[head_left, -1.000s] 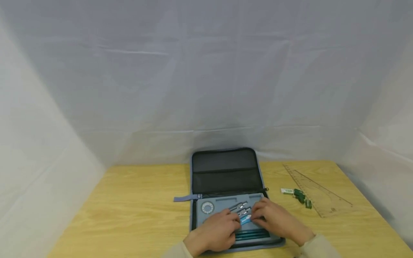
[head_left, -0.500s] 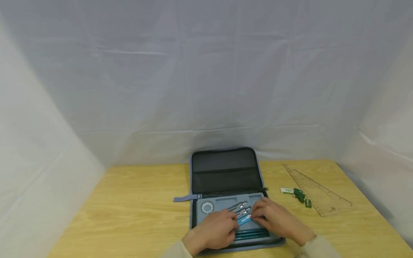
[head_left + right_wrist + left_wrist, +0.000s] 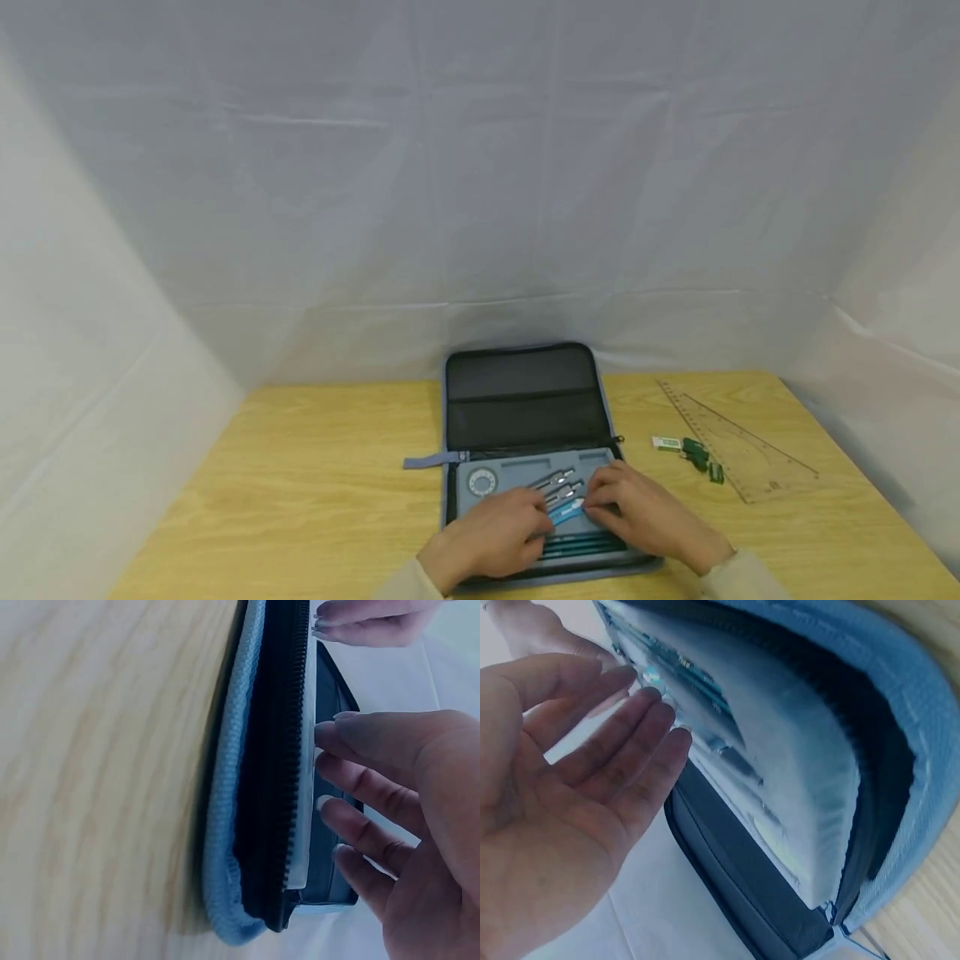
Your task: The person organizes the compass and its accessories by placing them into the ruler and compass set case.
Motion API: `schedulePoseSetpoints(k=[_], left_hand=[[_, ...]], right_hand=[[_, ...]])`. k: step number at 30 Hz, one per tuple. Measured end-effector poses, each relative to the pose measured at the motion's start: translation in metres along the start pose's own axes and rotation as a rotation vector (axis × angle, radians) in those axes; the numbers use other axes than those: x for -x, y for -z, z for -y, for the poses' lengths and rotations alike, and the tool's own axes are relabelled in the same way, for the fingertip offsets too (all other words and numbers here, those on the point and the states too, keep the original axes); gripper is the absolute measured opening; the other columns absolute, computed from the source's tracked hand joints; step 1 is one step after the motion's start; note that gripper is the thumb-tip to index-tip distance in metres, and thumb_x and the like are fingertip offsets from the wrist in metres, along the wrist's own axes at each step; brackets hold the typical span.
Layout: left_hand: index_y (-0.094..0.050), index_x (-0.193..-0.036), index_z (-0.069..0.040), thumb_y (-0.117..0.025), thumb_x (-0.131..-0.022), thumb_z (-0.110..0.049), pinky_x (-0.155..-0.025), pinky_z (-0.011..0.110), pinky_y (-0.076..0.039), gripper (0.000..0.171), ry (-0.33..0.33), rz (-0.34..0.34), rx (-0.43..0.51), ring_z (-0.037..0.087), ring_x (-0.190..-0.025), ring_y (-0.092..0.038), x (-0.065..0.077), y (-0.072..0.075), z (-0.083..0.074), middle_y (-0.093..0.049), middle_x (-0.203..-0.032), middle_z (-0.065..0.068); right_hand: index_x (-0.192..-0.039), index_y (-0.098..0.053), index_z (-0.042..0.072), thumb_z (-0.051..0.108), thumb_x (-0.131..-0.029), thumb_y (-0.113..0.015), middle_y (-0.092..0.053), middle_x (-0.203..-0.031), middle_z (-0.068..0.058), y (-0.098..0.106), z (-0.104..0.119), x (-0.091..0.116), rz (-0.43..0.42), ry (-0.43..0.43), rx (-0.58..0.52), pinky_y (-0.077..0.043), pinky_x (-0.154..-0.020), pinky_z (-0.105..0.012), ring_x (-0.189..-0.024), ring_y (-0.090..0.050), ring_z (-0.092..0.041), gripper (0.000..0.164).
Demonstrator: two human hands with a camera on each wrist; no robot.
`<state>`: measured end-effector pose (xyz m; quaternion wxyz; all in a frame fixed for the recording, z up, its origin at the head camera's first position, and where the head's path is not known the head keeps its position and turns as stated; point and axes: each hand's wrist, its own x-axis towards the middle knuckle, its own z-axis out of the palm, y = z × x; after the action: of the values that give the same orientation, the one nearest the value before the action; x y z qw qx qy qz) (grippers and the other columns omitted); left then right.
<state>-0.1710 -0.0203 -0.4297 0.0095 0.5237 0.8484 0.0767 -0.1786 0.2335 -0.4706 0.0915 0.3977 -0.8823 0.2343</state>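
An open zip case [image 3: 517,421] with a grey-blue tray [image 3: 517,475] lies at the front middle of the table. A small flat blue item with pale lettering [image 3: 566,512] lies over the tray below two metal compasses [image 3: 562,492]; its exact kind is not clear. My right hand [image 3: 645,517] pinches the item's right end between thumb and fingertips. My left hand [image 3: 495,533] has its fingertips at the left end, the fingers loosely bent in the left wrist view [image 3: 592,772]. Dark green pencils [image 3: 581,546] lie in the tray nearest me, partly behind the left hand.
A round white dial-like disc [image 3: 482,482] sits in the tray's far left corner. On the table to the right lie a white-and-green eraser [image 3: 666,444], small dark green pieces [image 3: 696,454] and a clear set square [image 3: 750,458]. A lilac strap [image 3: 427,461] sticks out left.
My left hand has shifted slightly left, showing more of the blue item and compasses. The right hand has stayed in place.
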Motion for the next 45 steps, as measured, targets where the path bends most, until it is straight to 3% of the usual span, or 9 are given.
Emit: schedulePoseSetpoints(k=[3,7,11,15,19,23,36,45], left_hand=[[-0.074,-0.103,-0.020,-0.060,-0.091,-0.016,-0.070,0.013,-0.044,0.019,0.028,0.005,0.071,-0.002,-0.085,-0.055,0.001,0.004,0.002,-0.060,-0.098,-0.012],[-0.072,-0.108,-0.020,-0.059,-0.092,-0.016,-0.065,0.013,-0.044,0.021,0.075,-0.026,0.136,-0.004,-0.080,-0.054,0.001,0.008,0.005,-0.060,-0.099,-0.012],[-0.069,-0.114,-0.019,-0.059,-0.093,-0.014,-0.066,0.014,-0.045,0.024,0.070,-0.099,0.126,-0.002,-0.082,-0.055,0.003,0.009,0.011,-0.060,-0.104,-0.010],[-0.068,-0.117,-0.019,-0.059,-0.092,-0.015,-0.072,0.020,-0.049,0.027,0.087,-0.156,0.059,0.006,-0.092,-0.058,0.003,0.008,0.015,-0.061,-0.111,-0.006],[-0.066,-0.121,-0.019,-0.059,-0.093,-0.019,-0.078,0.031,-0.050,0.029,0.148,-0.154,-0.002,0.015,-0.102,-0.057,0.001,0.008,0.017,-0.059,-0.121,0.000],[-0.065,-0.123,-0.020,-0.058,-0.094,-0.020,-0.082,0.037,-0.049,0.030,0.186,-0.134,-0.004,0.018,-0.108,-0.055,-0.002,0.009,0.018,-0.056,-0.127,0.002],[-0.060,-0.129,-0.022,-0.054,-0.097,-0.021,-0.087,0.038,-0.048,0.033,0.153,-0.075,0.045,0.017,-0.113,-0.052,-0.009,0.009,0.022,-0.052,-0.133,0.003],[-0.061,-0.127,-0.021,-0.053,-0.097,-0.019,-0.088,0.037,-0.047,0.031,0.142,-0.086,0.015,0.018,-0.112,-0.053,-0.018,0.007,0.021,-0.054,-0.130,0.003]], right_hand=[[-0.094,-0.074,0.025,0.019,-0.090,-0.067,-0.056,-0.099,0.017,0.002,-0.002,0.002,-0.025,0.018,-0.003,-0.047,-0.075,-0.027,-0.090,-0.050,-0.005,0.009],[-0.101,-0.072,0.025,0.021,-0.092,-0.066,-0.056,-0.108,0.011,0.007,-0.004,0.005,-0.012,-0.032,0.003,-0.048,-0.080,-0.033,-0.098,-0.051,-0.011,0.012],[-0.107,-0.070,0.025,0.022,-0.092,-0.064,-0.056,-0.118,0.004,0.011,-0.007,0.009,0.001,-0.079,0.017,-0.048,-0.085,-0.038,-0.106,-0.051,-0.017,0.016],[-0.109,-0.070,0.024,0.022,-0.092,-0.064,-0.056,-0.124,-0.003,0.012,-0.011,0.015,-0.014,-0.105,0.041,-0.049,-0.086,-0.040,-0.110,-0.051,-0.021,0.017],[-0.108,-0.071,0.025,0.024,-0.092,-0.065,-0.055,-0.126,-0.004,0.014,-0.016,0.020,-0.001,-0.163,0.078,-0.048,-0.088,-0.043,-0.114,-0.050,-0.022,0.017],[-0.106,-0.072,0.023,0.022,-0.091,-0.066,-0.055,-0.126,-0.005,0.017,-0.019,0.024,0.004,-0.212,0.084,-0.045,-0.092,-0.047,-0.115,-0.050,-0.025,0.016],[-0.106,-0.070,0.012,0.013,-0.090,-0.066,-0.057,-0.124,-0.013,0.025,-0.032,0.034,-0.039,-0.258,0.103,-0.039,-0.094,-0.057,-0.114,-0.050,-0.035,0.016],[-0.105,-0.070,0.012,0.013,-0.087,-0.070,-0.058,-0.121,-0.013,0.031,-0.040,0.039,-0.106,-0.236,0.199,-0.047,-0.088,-0.050,-0.110,-0.054,-0.033,0.018]])
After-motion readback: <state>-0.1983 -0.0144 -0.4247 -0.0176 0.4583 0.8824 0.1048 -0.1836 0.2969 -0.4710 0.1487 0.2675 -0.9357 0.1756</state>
